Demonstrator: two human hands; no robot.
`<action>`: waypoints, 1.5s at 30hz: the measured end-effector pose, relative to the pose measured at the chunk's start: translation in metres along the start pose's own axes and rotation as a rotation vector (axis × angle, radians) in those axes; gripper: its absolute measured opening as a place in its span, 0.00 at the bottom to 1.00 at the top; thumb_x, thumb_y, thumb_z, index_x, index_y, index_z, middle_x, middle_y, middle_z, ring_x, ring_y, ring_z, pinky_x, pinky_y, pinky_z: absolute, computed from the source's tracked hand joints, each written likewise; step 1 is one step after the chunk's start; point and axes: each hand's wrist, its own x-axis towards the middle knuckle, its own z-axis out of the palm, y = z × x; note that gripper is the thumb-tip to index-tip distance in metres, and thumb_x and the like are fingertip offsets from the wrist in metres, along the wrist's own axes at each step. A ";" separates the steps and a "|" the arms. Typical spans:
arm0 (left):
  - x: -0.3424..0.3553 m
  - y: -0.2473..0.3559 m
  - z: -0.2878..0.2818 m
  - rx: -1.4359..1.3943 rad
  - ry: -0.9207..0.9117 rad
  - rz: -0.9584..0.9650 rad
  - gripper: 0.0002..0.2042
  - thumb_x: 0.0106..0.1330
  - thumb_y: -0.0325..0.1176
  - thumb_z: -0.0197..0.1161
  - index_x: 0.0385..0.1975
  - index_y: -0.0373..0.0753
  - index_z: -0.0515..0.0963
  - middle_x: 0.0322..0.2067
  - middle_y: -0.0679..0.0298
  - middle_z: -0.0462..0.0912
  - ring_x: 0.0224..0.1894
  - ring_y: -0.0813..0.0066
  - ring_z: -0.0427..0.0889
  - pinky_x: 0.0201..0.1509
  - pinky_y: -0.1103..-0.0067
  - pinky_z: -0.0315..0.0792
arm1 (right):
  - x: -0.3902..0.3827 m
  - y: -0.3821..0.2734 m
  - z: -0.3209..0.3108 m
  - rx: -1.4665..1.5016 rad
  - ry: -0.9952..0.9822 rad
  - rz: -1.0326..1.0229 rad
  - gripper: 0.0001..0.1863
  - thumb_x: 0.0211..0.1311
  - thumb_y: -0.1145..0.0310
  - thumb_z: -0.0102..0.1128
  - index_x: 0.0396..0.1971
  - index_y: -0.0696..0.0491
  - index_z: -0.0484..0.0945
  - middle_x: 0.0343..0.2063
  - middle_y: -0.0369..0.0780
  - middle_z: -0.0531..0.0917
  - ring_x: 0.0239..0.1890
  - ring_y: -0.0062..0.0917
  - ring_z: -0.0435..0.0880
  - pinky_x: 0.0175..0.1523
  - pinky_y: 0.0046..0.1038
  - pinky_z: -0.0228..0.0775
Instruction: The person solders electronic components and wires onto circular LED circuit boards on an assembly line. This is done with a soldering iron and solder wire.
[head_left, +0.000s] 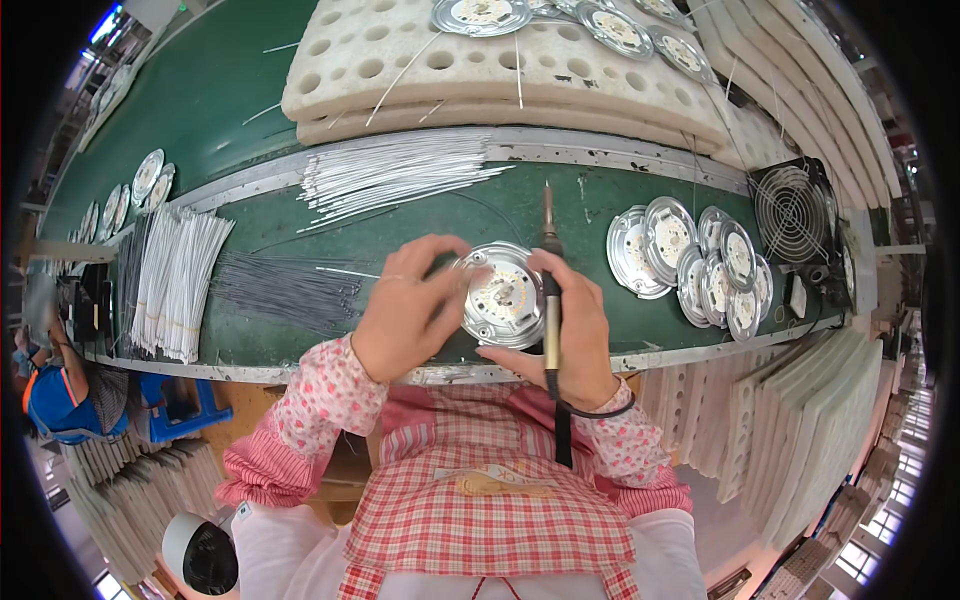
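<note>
A round silver lamp disc (503, 306) with a pale circuit board in its middle lies at the table's front edge, between my hands. My right hand (583, 335) grips a soldering iron (551, 285), its tip pointing away from me and raised past the disc. The thumb and index finger of that hand also touch the disc's right side. My left hand (412, 305) is at the disc's left edge, fingers apart and fingertips blurred over the board. A white wire (345, 272) runs toward the left hand and disappears behind it; I cannot tell whether it is held.
White wires (400, 175) lie beyond the disc. Dark wires (285, 290) and a white bundle (180, 285) are at left. Several finished-looking discs (715, 260) overlap at right beside a fan (793, 212). A perforated foam board (440, 75) bears more discs at the back.
</note>
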 end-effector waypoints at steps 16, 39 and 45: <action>0.160 -0.041 -0.036 -0.794 0.014 -0.447 0.17 0.66 0.32 0.66 0.51 0.30 0.78 0.41 0.65 0.84 0.38 0.82 0.80 0.40 0.84 0.72 | -0.007 0.041 -0.054 -0.215 0.289 0.151 0.49 0.40 0.62 0.83 0.63 0.57 0.64 0.55 0.48 0.75 0.56 0.42 0.75 0.62 0.37 0.65; -0.019 -0.059 -0.070 0.454 -0.153 -0.031 0.06 0.59 0.27 0.64 0.32 0.40 0.73 0.32 0.62 0.78 0.38 0.62 0.78 0.43 0.68 0.65 | -0.008 0.014 -0.044 -0.516 0.095 -0.374 0.14 0.43 0.70 0.74 0.33 0.53 0.84 0.32 0.45 0.83 0.30 0.39 0.84 0.32 0.33 0.77; -0.010 -0.052 -0.071 0.144 -0.043 -0.135 0.06 0.60 0.26 0.65 0.32 0.38 0.74 0.29 0.60 0.81 0.32 0.59 0.79 0.41 0.70 0.67 | 0.003 -0.008 -0.001 -0.185 -0.004 -0.202 0.31 0.44 0.63 0.76 0.52 0.52 0.76 0.46 0.50 0.79 0.54 0.51 0.76 0.60 0.49 0.68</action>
